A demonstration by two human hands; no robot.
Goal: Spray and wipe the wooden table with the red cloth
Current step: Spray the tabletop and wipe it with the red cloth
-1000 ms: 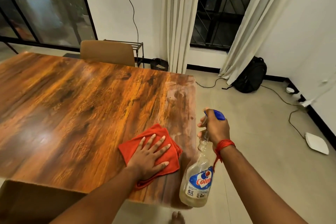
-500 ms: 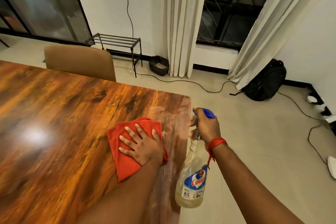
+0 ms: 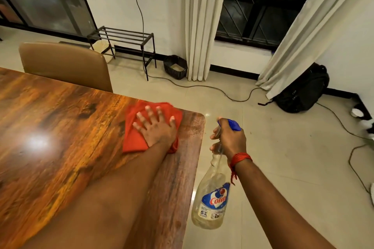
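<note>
At left we see the table (image 3: 60, 137), its grain glossy under a light glare, with a chair (image 3: 64, 64) behind its far edge. Near the table's far right corner lies the cloth (image 3: 131, 141), flat on the wood; our left hand (image 3: 156, 127) rests palm-down on it, fingers spread and extended, pressing rather than gripping, the cloth showing beyond the fingertips and to the hand's left. Off the table's right edge, above the floor, our right hand (image 3: 230, 139) is closed around the neck of the bottle (image 3: 212, 198), which hangs below it, a red thread (image 3: 239, 157) at the wrist.
</note>
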